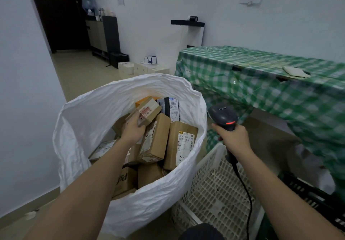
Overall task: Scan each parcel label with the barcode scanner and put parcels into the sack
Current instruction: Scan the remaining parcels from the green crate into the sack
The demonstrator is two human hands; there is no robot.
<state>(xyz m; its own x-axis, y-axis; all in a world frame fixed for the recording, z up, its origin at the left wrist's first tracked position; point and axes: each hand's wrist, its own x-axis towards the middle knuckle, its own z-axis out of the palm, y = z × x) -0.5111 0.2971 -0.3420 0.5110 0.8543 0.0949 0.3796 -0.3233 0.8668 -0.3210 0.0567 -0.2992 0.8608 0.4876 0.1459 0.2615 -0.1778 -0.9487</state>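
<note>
**Small parcel going into the sack**

The left hand [133, 129] is reaching inside the big white woven plastic sack [78, 120] and is gripping a small brown cardboard parcel with a red-printed label [146, 113], fingers curled around its near end. The parcel is hanging tilted above the brown boxes already lying in the sack [162, 146]. The right hand [233, 137] is closing around the handle of the dark grey corded barcode scanner [223, 115] – its red light is glowing – just beside the sack's rim.

The parcel should probably be lowered onto a flat box before the fingers open, so it is not sliding down.

A white perforated plastic crate [214, 193] is standing against the sack, under the scanner cable. Behind it a table with a green checked cloth [261, 75] is narrowing the space on the right.
</note>
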